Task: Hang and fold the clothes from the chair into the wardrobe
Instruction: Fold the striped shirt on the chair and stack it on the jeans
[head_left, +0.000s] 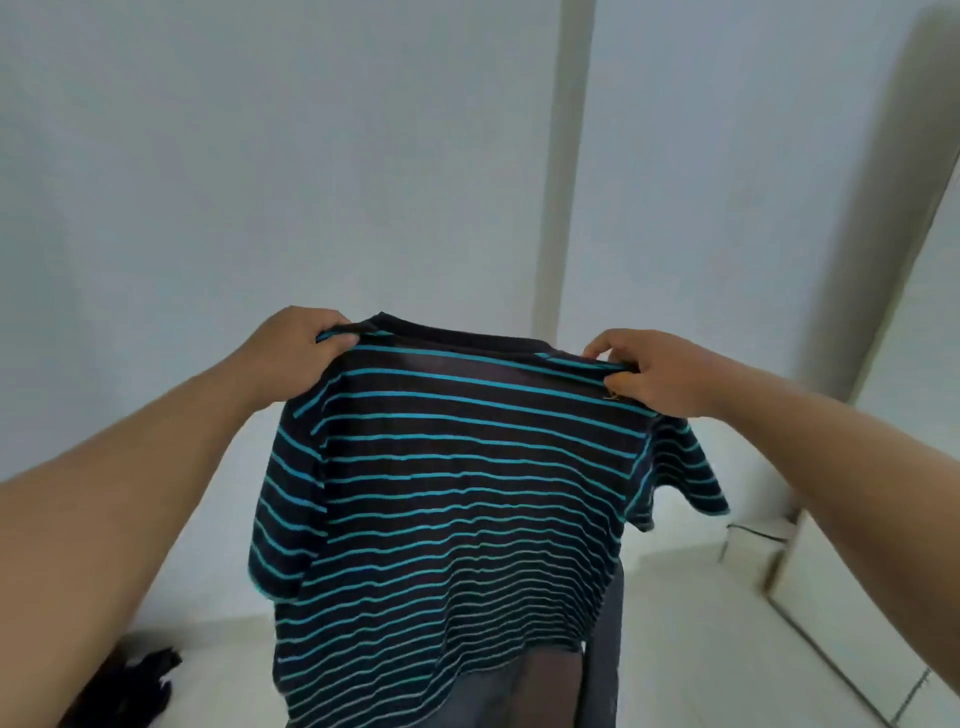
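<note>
Head view: left hand (296, 345) and right hand (657, 374) each pinch a shoulder of the striped T-shirt (447, 519), hanging spread between them; grey chair (602, 649) below.

A plain white wall (260, 156) was seen across the background, crossed by a pale vertical strip (566, 171) that ran from top to floor. A light floor (691, 623) lay below it. A dark, crumpled black object (135, 686) was found on the floor at the lower left; its nature could not be told. A white panel (852, 613) was seen at the right edge.
</note>
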